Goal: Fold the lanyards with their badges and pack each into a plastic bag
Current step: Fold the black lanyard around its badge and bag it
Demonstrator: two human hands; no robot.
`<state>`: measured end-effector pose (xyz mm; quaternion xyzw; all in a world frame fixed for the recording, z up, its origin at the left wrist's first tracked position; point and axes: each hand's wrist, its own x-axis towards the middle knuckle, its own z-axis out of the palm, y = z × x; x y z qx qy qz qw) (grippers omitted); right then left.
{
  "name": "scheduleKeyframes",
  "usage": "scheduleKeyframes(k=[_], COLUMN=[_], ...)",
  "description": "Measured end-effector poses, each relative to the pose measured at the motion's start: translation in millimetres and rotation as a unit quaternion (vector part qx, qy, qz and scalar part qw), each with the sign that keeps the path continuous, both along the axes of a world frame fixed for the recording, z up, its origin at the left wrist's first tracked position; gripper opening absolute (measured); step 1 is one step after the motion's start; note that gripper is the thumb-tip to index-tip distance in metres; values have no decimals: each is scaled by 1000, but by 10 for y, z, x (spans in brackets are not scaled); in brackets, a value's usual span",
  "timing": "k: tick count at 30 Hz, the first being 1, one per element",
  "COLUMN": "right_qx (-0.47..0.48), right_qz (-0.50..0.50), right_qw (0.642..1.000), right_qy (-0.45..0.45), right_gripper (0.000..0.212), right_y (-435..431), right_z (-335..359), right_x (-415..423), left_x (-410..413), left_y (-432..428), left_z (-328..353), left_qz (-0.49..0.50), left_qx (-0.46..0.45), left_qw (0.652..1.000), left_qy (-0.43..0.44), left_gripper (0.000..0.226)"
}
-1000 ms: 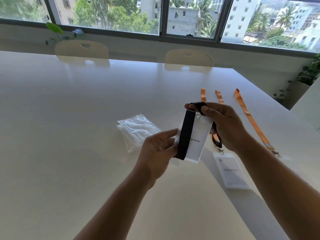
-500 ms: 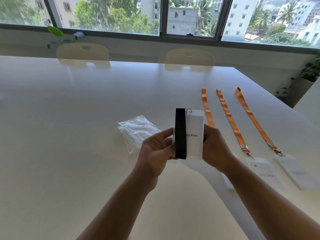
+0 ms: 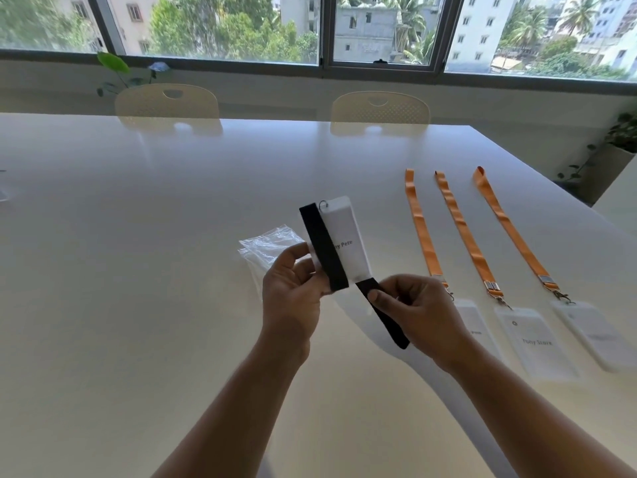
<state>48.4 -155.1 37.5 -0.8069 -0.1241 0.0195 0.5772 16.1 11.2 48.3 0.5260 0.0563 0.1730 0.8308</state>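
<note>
My left hand pinches the lower left edge of a white badge printed "Pete", held upright above the table. A black lanyard runs down the badge's front, wraps under its bottom edge and comes out at the right. My right hand grips that loose black end just below the badge. A small pile of clear plastic bags lies on the table behind my left hand. Three orange lanyards lie stretched out at the right, each clipped to a white badge.
The white table reaches to the right edge near the orange lanyards. Two cream chairs stand at the far side under the window. A potted plant sits beyond the table's right corner.
The badge has tilted leftwards at the top. My right hand came out from behind it and now pulls the black strap's end down and to the right, below the badge.
</note>
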Motion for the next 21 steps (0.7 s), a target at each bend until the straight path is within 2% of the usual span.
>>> scheduleKeyframes(k=[7, 9, 12, 14, 18, 21], right_qx=[-20, 4, 68, 80, 208, 229], right_qz=[74, 67, 6, -14, 26, 0], right_qw=[997, 998, 997, 996, 977, 973], right_qy=[-6, -18, -38, -42, 28, -21], right_gripper=[25, 21, 14, 12, 23, 24], right_y=[-25, -11, 22, 39, 85, 144], right_z=[96, 150, 222, 235, 229, 179], right_x=[-159, -200, -179, -120, -49, -75], left_x=[34, 35, -3, -33, -60, -77], left_y=[36, 11, -64, -114, -145, -162], left_z=[-61, -78, -69, -48, -16, -3], left_qz=[70, 74, 56, 27, 8, -15], left_qx=[86, 140, 201, 194, 185, 180], left_qw=[993, 987, 978, 980, 982, 984], left_qy=[24, 29, 30, 34, 28, -3], left_gripper=[30, 33, 33, 30, 30, 33])
